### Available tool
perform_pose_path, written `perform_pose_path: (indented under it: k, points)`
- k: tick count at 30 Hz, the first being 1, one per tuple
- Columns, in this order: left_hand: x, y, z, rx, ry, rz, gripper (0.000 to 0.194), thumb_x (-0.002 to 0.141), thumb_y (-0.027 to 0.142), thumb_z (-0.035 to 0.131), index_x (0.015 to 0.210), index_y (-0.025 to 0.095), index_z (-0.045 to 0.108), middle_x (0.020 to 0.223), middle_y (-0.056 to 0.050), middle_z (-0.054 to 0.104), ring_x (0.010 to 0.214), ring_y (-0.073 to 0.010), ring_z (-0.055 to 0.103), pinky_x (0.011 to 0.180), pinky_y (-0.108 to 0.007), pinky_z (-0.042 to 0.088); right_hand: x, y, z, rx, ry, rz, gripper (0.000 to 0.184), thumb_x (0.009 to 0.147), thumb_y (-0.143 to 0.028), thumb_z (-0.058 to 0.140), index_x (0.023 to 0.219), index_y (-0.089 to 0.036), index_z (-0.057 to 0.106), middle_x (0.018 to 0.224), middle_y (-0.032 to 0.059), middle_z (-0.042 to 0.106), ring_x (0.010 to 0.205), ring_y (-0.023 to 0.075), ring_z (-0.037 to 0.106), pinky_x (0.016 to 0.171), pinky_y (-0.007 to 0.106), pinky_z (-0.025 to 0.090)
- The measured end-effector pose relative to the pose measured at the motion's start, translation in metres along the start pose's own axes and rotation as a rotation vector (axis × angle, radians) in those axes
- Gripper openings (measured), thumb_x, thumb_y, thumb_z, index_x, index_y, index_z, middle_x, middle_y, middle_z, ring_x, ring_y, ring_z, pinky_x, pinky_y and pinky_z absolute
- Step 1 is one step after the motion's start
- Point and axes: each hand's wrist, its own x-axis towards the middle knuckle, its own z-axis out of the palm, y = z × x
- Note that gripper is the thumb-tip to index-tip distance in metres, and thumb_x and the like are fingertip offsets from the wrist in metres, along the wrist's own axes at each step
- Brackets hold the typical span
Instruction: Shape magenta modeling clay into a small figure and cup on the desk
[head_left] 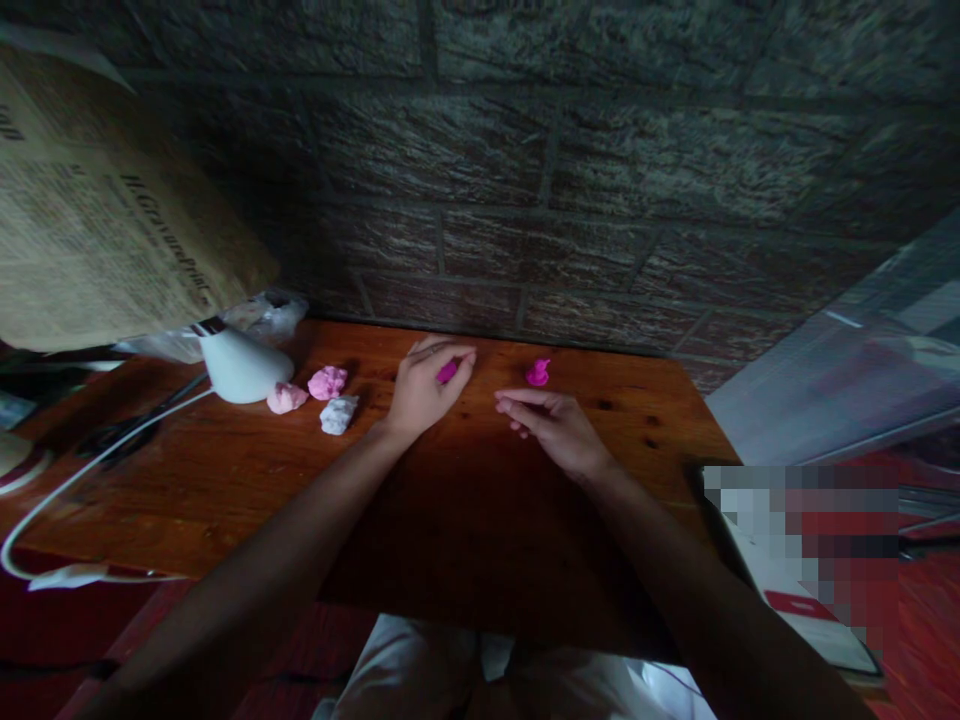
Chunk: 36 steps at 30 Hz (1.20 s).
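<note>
Your left hand (420,392): fingers half-curled about a magenta lump (448,373) (firmly held, I cannot tell). Your right hand (564,428): fingertips together, contents unclear, near a magenta figure (538,373).

The lampshade (112,210) bears newspaper-style print; its large slanted line reads "H.GravurePrint", with a lone "M" to the left of it; bigger letters at the picture's left edge look like "ian", cut off; the small columns of print on the shade are too blurred to read.
</note>
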Motion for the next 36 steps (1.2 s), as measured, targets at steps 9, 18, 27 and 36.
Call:
perform_pose_path:
  k: [9, 18, 27, 36]
  points:
    - [-0.001, 0.007, 0.002, -0.08, -0.02, 0.045, 0.017, 0.097, 0.027, 0.062, 0.098, 0.018, 0.076, 0.094, -0.007, 0.08, 0.088, -0.0196, 0.074, 0.084, -0.034, 0.059, 0.001, -0.008, -0.002, 0.179, 0.079, 0.077, 0.042, 0.059, -0.055, 0.09, 0.081, -0.021, 0.079, 0.081, 0.0028, 0.075, 0.061, 0.0091, 0.055, 0.055, 0.024, 0.041]
    - [-0.004, 0.008, 0.006, -0.156, -0.107, 0.131, 0.016, 0.098, 0.025, 0.062, 0.103, 0.016, 0.075, 0.098, -0.009, 0.08, 0.09, -0.0186, 0.074, 0.084, -0.033, 0.058, 0.001, -0.008, 0.005, 0.27, 0.137, 0.045, 0.052, 0.056, -0.067, 0.088, 0.068, -0.019, 0.071, 0.061, -0.0027, 0.06, 0.054, 0.0074, 0.048, 0.05, 0.024, 0.038]
    - [-0.003, 0.007, 0.008, -0.157, -0.07, 0.185, 0.014, 0.098, 0.021, 0.062, 0.103, 0.016, 0.075, 0.093, -0.008, 0.08, 0.085, -0.0173, 0.073, 0.079, -0.031, 0.058, 0.002, -0.007, 0.001, 0.249, 0.092, 0.083, 0.047, 0.048, -0.051, 0.097, 0.082, -0.022, 0.082, 0.077, 0.0019, 0.075, 0.067, 0.0102, 0.059, 0.061, 0.025, 0.046]
    - [-0.003, 0.006, 0.008, -0.154, -0.061, 0.188, 0.014, 0.097, 0.02, 0.062, 0.103, 0.016, 0.075, 0.092, -0.008, 0.08, 0.084, -0.0173, 0.073, 0.079, -0.03, 0.057, 0.0, -0.013, 0.001, 0.34, 0.11, 0.083, 0.04, 0.047, -0.046, 0.099, 0.073, -0.022, 0.079, 0.069, -0.0024, 0.068, 0.062, 0.0073, 0.054, 0.06, 0.023, 0.044]
